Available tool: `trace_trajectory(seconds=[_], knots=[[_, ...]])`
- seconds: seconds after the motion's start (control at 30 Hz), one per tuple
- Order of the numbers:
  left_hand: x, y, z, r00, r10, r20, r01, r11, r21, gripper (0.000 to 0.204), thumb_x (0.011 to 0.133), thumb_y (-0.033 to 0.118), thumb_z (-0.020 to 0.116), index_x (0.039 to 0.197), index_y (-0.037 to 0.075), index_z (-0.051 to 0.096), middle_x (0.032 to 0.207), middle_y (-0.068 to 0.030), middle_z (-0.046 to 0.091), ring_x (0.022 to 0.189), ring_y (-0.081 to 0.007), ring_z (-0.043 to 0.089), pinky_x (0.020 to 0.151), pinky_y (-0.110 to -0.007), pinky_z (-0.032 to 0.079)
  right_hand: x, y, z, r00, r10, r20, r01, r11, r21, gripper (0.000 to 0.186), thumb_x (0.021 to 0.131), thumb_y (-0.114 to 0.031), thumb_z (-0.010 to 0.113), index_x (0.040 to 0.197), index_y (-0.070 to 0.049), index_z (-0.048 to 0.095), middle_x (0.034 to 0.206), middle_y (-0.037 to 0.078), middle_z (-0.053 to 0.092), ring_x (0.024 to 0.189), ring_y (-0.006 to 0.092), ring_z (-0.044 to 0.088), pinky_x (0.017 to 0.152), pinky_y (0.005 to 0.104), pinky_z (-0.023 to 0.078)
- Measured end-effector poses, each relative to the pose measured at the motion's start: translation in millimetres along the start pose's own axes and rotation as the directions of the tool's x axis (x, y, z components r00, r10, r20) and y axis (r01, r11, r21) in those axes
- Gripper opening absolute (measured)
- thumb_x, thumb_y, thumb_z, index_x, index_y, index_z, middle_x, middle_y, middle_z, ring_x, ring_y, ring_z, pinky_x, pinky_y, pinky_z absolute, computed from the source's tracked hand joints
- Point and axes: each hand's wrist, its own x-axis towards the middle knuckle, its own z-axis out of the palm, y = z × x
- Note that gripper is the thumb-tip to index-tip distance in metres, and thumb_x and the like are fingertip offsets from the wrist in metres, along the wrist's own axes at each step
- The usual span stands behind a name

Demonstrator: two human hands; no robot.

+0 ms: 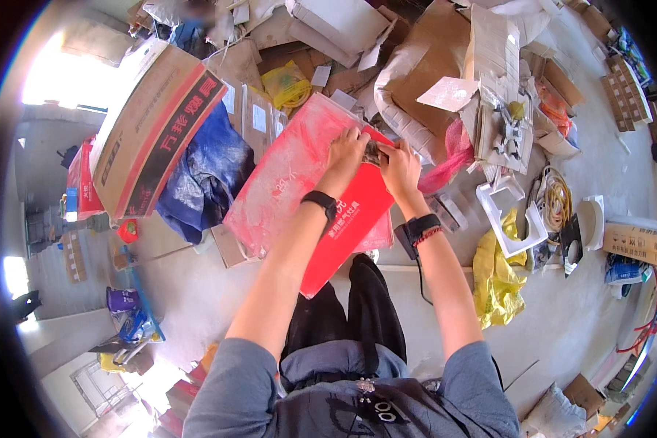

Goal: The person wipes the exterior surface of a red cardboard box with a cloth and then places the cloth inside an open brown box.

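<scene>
A red cardboard box (343, 230) with white printing is held in front of me, over my legs, with a dusty, paler panel (274, 201) spreading to its left. My left hand (349, 153) has its fingers curled on the box’s upper part. Just right of it, my right hand (398, 164) grips the same box near its corner, beside a small dark gap between both hands. I wear a black band on the left wrist and a black device on the right.
A long brown carton (146, 124) leans on blue sheeting (201, 168) at left. Torn cardboard (420, 66) piles up ahead, with pink wrap (456, 157). At right lie a white foam frame (500, 219), coiled hose (555, 197) and a yellow sack (498, 288) on the floor.
</scene>
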Motion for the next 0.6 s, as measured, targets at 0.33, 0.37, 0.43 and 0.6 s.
trace_trajectory(seconds=[0.33,0.37,0.43,0.6], knots=[[-46,-3,-20,0.987,-0.086,0.139,0.104,0.986,-0.133,0.007,0.079,0.009,0.052,0.083,0.006,0.057,0.089,-0.0141,0.056,0.089,-0.0317,0.057,0.074,-0.041,0.049,-50,-30,6,0.996,0.087,0.017,-0.087,0.996,0.032,0.021,0.07,-0.01,0.063,0.089,-0.015,0.071,0.083,0.008,0.057,0.085,0.0279,0.056,0.073,0.0396,0.046],[-58,-7,-22,0.999,-0.034,0.034,0.041,0.975,-0.218,0.007,0.079,0.009,0.052,0.082,0.005,0.056,0.087,-0.0143,0.055,0.088,-0.0327,0.057,0.073,-0.042,0.048,-61,-36,7,0.996,0.092,0.007,-0.092,0.995,0.039,0.021,0.07,-0.01,0.064,0.09,-0.014,0.07,0.083,0.008,0.057,0.084,0.0282,0.056,0.073,0.0391,0.046],[-82,-8,-28,0.995,-0.074,0.068,0.09,0.953,-0.288,0.006,0.078,0.007,0.051,0.082,0.005,0.055,0.086,-0.0141,0.055,0.089,-0.0333,0.056,0.073,-0.042,0.047,-83,-47,11,0.994,0.108,-0.01,-0.107,0.994,0.02,0.022,0.071,-0.01,0.065,0.092,-0.015,0.07,0.083,0.007,0.056,0.085,0.0269,0.055,0.074,0.0385,0.044],[-141,-15,-44,0.998,-0.059,0.026,0.064,0.941,-0.333,0.008,0.077,0.004,0.05,0.084,0.006,0.055,0.085,-0.0131,0.053,0.088,-0.0332,0.055,0.07,-0.043,0.047,-136,-76,21,0.995,0.09,-0.044,-0.091,0.995,-0.036,0.024,0.069,-0.008,0.063,0.091,-0.017,0.07,0.085,0.004,0.055,0.089,0.0243,0.051,0.076,0.0386,0.038]])
